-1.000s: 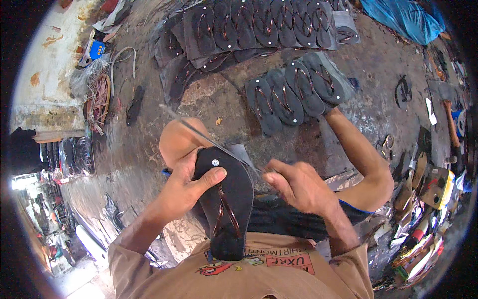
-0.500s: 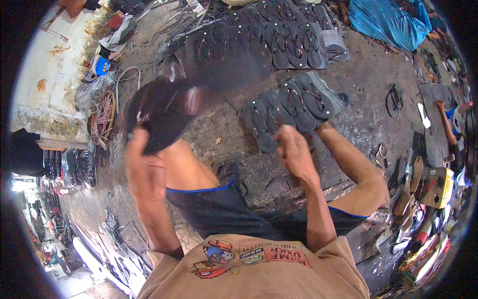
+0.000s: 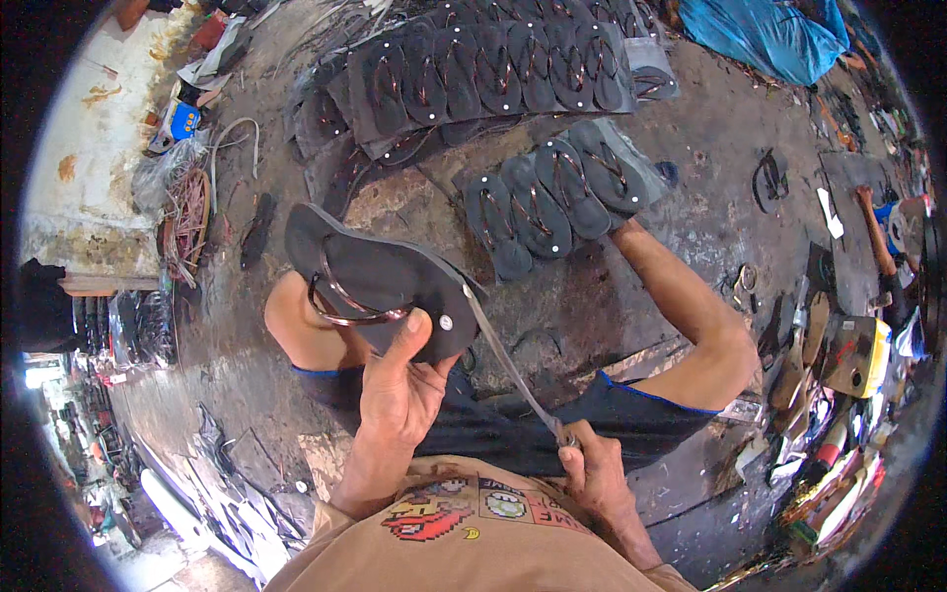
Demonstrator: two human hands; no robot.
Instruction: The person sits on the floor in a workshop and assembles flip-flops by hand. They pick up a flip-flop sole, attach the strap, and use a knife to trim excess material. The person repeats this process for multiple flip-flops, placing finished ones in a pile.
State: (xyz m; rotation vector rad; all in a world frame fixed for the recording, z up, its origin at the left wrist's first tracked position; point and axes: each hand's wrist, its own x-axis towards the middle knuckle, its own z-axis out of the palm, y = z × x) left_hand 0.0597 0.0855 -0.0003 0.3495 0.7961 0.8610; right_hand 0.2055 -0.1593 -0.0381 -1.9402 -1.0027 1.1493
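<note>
My left hand (image 3: 400, 385) grips a black flip-flop (image 3: 395, 271) by its near end, thumb on top beside a small white round sticker. The flip-flop has a shiny bronze strap and is tilted, its other end raised to the upper left. Low over my lap, my right hand (image 3: 595, 459) is closed on a long thin grey knife-like blade (image 3: 520, 373). The blade runs up to the flip-flop's right edge, where a narrow dark sliver stands off the sole. Whether it has a handle is hidden by my fingers.
Several matching flip-flops (image 3: 567, 187) lie on the floor beyond, by my right leg. A larger row of flip-flops (image 3: 493, 74) lies farther back. A blue plastic sheet (image 3: 764, 39) is at the far right, a yellow container (image 3: 868, 360) at the right. Cords (image 3: 192, 222) lie by the left wall.
My left hand has brought the flip-flop rightward and nearer, in front of me. My right hand has come down from beside the floor flip-flops to my lap, and the blade now shows.
</note>
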